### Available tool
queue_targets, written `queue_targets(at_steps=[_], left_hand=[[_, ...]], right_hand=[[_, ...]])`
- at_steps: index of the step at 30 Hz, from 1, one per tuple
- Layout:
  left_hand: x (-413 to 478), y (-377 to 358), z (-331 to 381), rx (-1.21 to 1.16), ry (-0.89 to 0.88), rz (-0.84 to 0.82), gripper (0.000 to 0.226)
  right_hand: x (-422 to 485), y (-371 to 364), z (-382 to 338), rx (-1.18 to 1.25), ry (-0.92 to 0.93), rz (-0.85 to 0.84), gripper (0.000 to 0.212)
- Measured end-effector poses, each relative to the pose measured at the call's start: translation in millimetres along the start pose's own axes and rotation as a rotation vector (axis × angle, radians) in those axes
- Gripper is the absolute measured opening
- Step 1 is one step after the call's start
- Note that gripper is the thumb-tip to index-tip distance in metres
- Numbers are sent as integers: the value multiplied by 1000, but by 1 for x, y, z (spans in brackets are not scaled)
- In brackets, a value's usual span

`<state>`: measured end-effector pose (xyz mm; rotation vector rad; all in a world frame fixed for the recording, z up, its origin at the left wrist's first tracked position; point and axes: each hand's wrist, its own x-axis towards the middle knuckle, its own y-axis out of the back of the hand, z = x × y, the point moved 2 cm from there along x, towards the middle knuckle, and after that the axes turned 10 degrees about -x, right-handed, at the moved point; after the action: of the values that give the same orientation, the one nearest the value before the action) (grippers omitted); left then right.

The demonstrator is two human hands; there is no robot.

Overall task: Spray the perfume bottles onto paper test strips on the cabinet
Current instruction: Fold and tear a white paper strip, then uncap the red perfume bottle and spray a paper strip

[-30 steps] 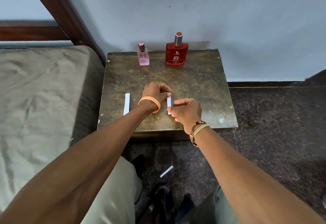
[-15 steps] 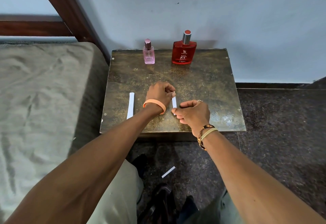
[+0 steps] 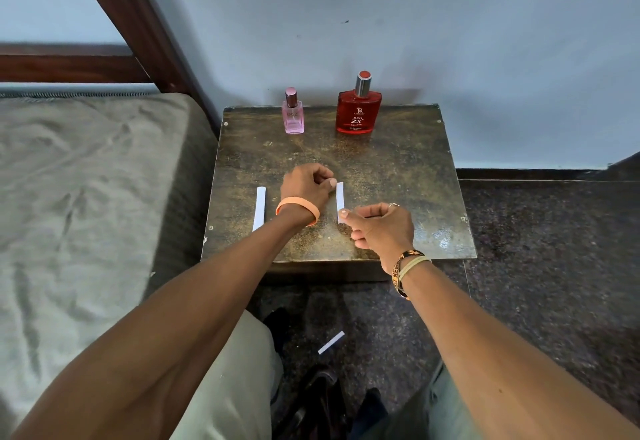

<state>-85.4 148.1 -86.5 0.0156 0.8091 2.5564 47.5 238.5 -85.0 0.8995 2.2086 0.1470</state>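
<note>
Paper strip (image 3: 339, 197), narrow, white and flat, lay on the scuffed, mottled cabinet (image 3: 398, 180). Your left hand (image 3: 306, 185), fingers curled, pinched its far end; your right hand (image 3: 382, 228) pinched the near end. Slim pink bottle (image 3: 294, 112) and squat red bottle (image 3: 358, 110) stood at the back.

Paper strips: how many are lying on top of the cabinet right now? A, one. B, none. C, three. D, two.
D: on the cabinet a first strip lies left of the left hand, and a second strip lies between it and the right hand; the third strip is down on the floor.
</note>
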Motion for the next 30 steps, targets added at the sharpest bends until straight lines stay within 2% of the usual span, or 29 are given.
queue_targets(at_steps=[4,9,15,20,23,26,30], left_hand=[[1,21,9,-26,-20,82,5],[21,32,30,-62,-63,135,17],[59,21,56,-44,-82,97,35],[89,3,64,0,-52,18,55],[100,-6,62,-55,-68,-10,54],[102,-10,56,-133,-59,2,48],[97,-9,56,-194,-69,55,39]], right_hand=[[-7,21,0,50,-19,38,32],[8,37,-26,-65,137,211,35],[50,30,-84,-295,326,269,69],[90,15,-120,-349,440,163,86],[102,8,-135,-393,528,96,75],[106,7,-138,-401,562,129,52],[97,10,-130,-426,570,151,40]])
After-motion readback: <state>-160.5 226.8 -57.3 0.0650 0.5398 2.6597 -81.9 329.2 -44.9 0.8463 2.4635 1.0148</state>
